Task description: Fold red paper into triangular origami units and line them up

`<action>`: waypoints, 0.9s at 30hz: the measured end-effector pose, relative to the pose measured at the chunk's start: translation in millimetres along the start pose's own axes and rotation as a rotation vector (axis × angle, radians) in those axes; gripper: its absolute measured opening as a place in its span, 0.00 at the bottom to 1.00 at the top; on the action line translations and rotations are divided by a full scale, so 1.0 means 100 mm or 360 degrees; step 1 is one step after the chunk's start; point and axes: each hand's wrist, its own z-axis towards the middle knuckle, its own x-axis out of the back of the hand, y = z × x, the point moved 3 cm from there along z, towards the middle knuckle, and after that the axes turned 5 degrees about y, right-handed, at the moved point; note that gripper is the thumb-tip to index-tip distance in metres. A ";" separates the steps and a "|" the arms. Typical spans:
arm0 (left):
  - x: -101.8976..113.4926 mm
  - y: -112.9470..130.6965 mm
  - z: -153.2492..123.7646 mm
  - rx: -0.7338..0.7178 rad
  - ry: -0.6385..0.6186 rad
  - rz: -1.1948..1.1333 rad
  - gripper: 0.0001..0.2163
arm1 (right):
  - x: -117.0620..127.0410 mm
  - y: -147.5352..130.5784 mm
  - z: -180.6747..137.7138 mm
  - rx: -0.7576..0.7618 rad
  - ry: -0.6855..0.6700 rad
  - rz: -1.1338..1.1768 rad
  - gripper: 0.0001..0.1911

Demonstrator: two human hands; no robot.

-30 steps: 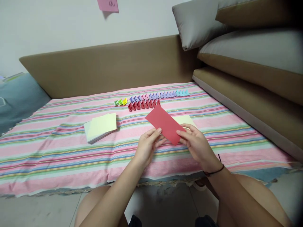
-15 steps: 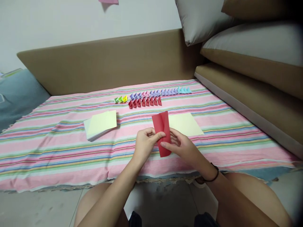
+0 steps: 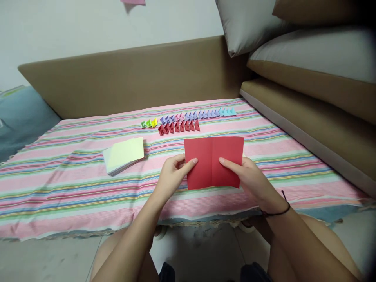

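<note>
A sheet of red paper point(image 3: 212, 172) is spread out above the striped cloth, with one crease running down its middle. My left hand point(image 3: 176, 170) grips its left edge, thumb on the front and fingers behind. On the other edge my right hand point(image 3: 246, 172) pinches it the same way. Behind the red sheet, only a sliver of a pale yellow sheet shows. To the left lies a stack of paper point(image 3: 126, 156) with pale yellow on top. Farther back stand a row of small folded red paper pieces point(image 3: 179, 127) and a row of purple, pink and blue ones point(image 3: 205, 114).
Green and yellow folded pieces point(image 3: 149, 123) sit left of the rows. The striped cloth point(image 3: 73, 184) covers the seat up to a brown backrest point(image 3: 132, 78). Stacked cushions point(image 3: 311, 58) rise on the right, and a blue cushion point(image 3: 26, 113) lies at far left.
The red paper, folded narrow before, is now opened out flat. My hands have moved apart to its two side edges, and it covers most of the yellow sheet behind.
</note>
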 end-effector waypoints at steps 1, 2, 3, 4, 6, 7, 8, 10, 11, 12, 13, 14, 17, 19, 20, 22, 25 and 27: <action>0.03 0.01 0.00 0.0002 0.0012 0.0048 0.12 | 0.02 -0.03 0.00 0.0010 -0.0006 -0.0026 0.20; 0.05 0.02 0.00 0.0006 0.0029 0.0083 0.12 | 0.04 -0.05 0.00 0.0019 -0.0013 -0.0069 0.20; 0.07 0.03 -0.01 0.0013 0.0041 0.0098 0.13 | 0.06 -0.07 0.00 0.0022 -0.0023 -0.0126 0.20; 0.08 0.03 -0.01 0.0027 0.0048 0.0096 0.13 | 0.08 -0.09 0.00 0.0023 -0.0034 -0.0193 0.19; 0.10 0.03 -0.01 0.0066 0.0032 0.0071 0.13 | 0.12 -0.12 0.00 0.0032 -0.0054 -0.0317 0.18; 0.10 0.04 -0.02 0.0080 0.0017 0.0060 0.13 | 0.13 -0.13 0.00 0.0036 -0.0071 -0.0357 0.18; 0.11 0.04 -0.02 0.0086 0.0002 0.0050 0.13 | 0.13 -0.14 0.00 0.0040 -0.0090 -0.0376 0.18; 0.11 0.06 -0.02 0.0092 -0.0032 0.0006 0.14 | 0.14 -0.15 0.00 0.0062 -0.0117 -0.0364 0.18; 0.11 0.06 -0.02 0.0102 -0.0055 -0.0036 0.15 | 0.13 -0.15 0.00 0.0078 -0.0121 -0.0343 0.18; 0.11 0.06 -0.02 0.0114 -0.0063 -0.0093 0.16 | 0.12 -0.15 -0.01 0.0096 -0.0118 -0.0316 0.18; 0.10 0.06 -0.01 0.0121 -0.0052 -0.0172 0.17 | 0.11 -0.15 -0.01 0.0125 -0.0101 -0.0286 0.18; 0.09 0.05 -0.01 0.0128 -0.0021 -0.0277 0.18 | 0.10 -0.15 0.00 0.0167 -0.0063 -0.0253 0.17; 0.00 0.01 -0.01 0.0195 0.0058 -0.0745 0.23 | 0.05 -0.12 0.01 0.0340 0.0117 -0.0149 0.20; -0.12 -0.02 -0.02 0.0290 -0.0010 -0.1047 0.29 | 0.02 -0.10 0.02 0.0467 0.0252 -0.0125 0.24; -0.18 -0.04 -0.03 0.0317 -0.0054 -0.1141 0.29 | 0.00 -0.09 0.01 0.0520 0.0300 -0.0138 0.26; -0.26 -0.05 -0.05 0.0268 -0.0081 -0.1191 0.22 | -0.04 -0.08 -0.01 0.0621 0.0357 -0.0235 0.28; -0.32 -0.05 -0.06 0.0152 -0.0028 -0.1174 0.12 | -0.11 -0.11 -0.09 0.0847 0.0330 -0.0617 0.25; -0.33 -0.05 -0.06 0.0152 -0.0020 -0.1220 0.14 | -0.16 -0.14 -0.14 0.1081 0.0194 -0.0948 0.25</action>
